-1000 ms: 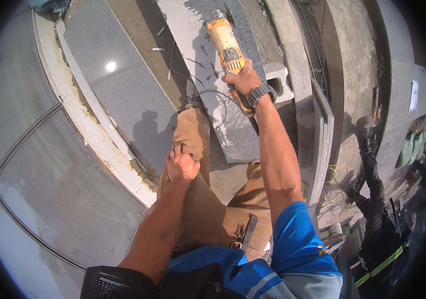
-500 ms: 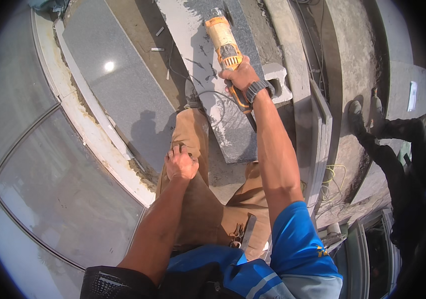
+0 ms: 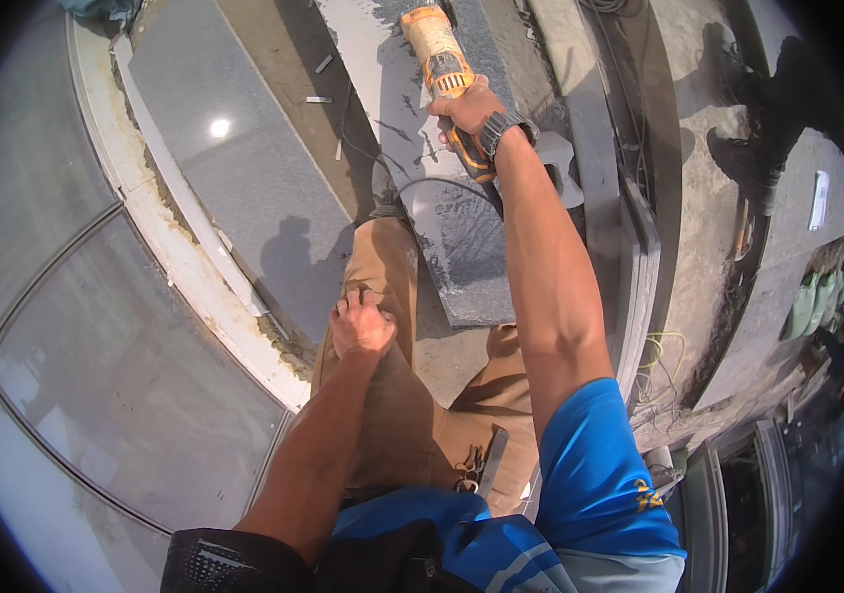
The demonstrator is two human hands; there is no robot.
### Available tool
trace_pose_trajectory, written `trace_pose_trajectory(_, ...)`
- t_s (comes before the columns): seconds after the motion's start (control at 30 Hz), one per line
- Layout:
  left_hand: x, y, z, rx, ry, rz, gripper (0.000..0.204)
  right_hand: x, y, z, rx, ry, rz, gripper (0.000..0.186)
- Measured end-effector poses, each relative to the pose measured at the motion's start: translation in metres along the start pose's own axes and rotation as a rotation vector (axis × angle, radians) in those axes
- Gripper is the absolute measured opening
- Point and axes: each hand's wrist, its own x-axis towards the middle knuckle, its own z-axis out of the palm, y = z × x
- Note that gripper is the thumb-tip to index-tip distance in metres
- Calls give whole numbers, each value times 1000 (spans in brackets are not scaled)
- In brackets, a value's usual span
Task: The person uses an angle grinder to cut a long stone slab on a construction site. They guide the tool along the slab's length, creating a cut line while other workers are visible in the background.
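My right hand (image 3: 466, 109) grips a yellow-and-black power grinder (image 3: 434, 49) with a tan-covered body, held over a long grey stone slab (image 3: 462, 267) with a whitish coating along part of it. The tool's head is near the top edge, its tip hard to make out. A dark cable (image 3: 422, 181) runs from it across the slab. My left hand (image 3: 363, 321) rests on my left knee, fingers curled onto the tan trouser fabric (image 3: 373, 257). A light concrete block (image 3: 558, 163) is partly hidden behind my right forearm.
Another grey slab (image 3: 224, 168) lies left, beside pale edging and large glass panels (image 3: 126, 366). Stacked panels (image 3: 639, 267) stand right. A co-worker's dark-clad legs and shoes (image 3: 743, 158) are at upper right. Yellow cord (image 3: 659, 366) lies loose at lower right, above metal frames (image 3: 738, 504).
My right hand and the grinder have moved upward, away from me. My left hand stays on the knee. The co-worker's feet have shifted upward along the right side.
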Motion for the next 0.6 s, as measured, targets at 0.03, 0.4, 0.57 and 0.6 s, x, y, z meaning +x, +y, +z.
trace_pose_trajectory(0.03,0,1,-1,2,-10,3,48,3,-1,0,-10,6,0,81)
trace_pose_trajectory(0.4,0,0,-2,-24,-2,7,47,7,15,-2,12,4,-18,79)
trace_pose_trajectory(0.57,1,-2,2,-13,30,20,46,-8,28,-4,-54,16,-37,79)
trace_pose_trajectory(0.6,0,-2,3,-13,36,21,46,-11,31,-5,-80,23,-39,79)
